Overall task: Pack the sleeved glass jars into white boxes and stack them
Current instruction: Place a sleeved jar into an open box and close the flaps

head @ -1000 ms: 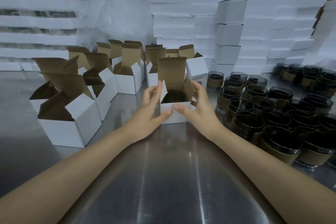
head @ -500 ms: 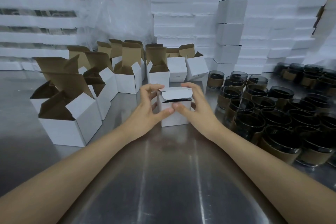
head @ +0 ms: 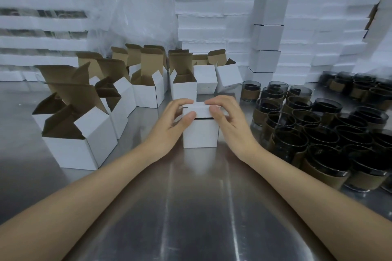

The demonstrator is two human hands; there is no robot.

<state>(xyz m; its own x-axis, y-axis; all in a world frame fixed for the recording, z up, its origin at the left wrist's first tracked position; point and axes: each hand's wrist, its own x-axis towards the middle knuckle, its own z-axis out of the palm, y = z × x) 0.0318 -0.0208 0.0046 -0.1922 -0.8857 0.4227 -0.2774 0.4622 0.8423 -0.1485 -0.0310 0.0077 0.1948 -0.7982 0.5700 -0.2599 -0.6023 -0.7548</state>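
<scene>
A small white box (head: 200, 133) stands on the steel table in front of me, its lid folded down with a thin dark gap along the front edge. My left hand (head: 171, 125) grips its left side, thumb on the front and fingers curled over the lid. My right hand (head: 230, 119) grips the right side the same way. The jar inside is hidden. Many dark glass jars with brown sleeves (head: 316, 133) crowd the table to the right. A stack of closed white boxes (head: 268, 36) rises behind them.
Several open white boxes with brown flaps up (head: 80, 125) stand to the left and behind. Walls of white foam trays (head: 318, 27) and a clear plastic bag (head: 137, 12) fill the back. Bare steel table (head: 191, 207) lies near me.
The box's tall brown lid flap was upright with the jar visible inside; both hands folded it down and now press it nearly closed.
</scene>
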